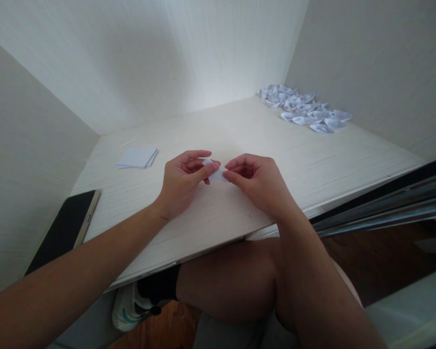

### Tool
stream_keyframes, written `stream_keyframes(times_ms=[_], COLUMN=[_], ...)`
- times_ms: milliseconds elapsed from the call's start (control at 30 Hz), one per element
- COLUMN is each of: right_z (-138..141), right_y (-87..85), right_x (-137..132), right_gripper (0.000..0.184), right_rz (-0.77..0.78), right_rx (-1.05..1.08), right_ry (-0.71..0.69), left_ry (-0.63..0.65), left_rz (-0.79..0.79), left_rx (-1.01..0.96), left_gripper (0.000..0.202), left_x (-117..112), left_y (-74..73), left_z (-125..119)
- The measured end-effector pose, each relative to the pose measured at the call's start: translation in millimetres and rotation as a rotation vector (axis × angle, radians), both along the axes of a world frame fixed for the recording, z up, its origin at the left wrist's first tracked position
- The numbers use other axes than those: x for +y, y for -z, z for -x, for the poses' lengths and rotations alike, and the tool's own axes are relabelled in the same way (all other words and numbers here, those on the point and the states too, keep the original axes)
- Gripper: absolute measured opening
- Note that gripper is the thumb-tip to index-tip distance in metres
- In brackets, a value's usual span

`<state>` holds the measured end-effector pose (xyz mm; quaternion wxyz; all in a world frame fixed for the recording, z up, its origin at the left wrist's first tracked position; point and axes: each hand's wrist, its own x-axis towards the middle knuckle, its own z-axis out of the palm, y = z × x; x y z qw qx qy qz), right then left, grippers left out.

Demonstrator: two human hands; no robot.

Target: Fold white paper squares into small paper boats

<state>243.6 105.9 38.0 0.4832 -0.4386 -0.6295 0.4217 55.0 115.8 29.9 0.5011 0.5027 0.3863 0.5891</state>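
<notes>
A small folded piece of white paper (216, 176) is held above the table, between my two hands. My left hand (187, 179) pinches its left part between thumb and fingers, and those fingers hide some of it. At the other end, the thumb and forefinger of my right hand (256, 177) grip the paper's right edge. The exact shape of the folds is too small to make out.
A stack of white paper sheets (138, 157) lies to the left, with a thin white strip (128, 143) behind it. Many folded paper pieces (301, 107) are heaped at the back right. A dark phone (65, 228) rests at the left edge. Walls enclose the table (203, 228).
</notes>
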Motion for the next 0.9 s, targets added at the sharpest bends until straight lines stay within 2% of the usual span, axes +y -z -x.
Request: stream_keyframes(times_ms=[133,367,567,900], right_z=[-0.8,0.6,-0.6,-1.6], right_y=[-1.6,-4.9,-9.0,-7.2], right_x=[-1.6,-2.1,-3.5,-3.5], right_gripper=[0.005,0.014,0.015,0.016], right_rz=[-0.013,-0.027,0.034,0.042], right_rx=[-0.107,-0.18,-0.127,-0.098], right_ry=[-0.031,-0.078,-0.101,-0.128], left_ry=[-0.022,0.024,0.112,0.104], left_rz=[0.011,0.0,0.02,0.102], left_rx=[0.038,0.054,-0.006,-0.055], left_gripper=[0.033,0.034,0.032,0.039], left_x=[0.1,-0.7,-1.6,0.5], left_y=[-0.9,-1.5,-7.4,-6.2], left_z=[-0.5,0.7,2.1,4.0])
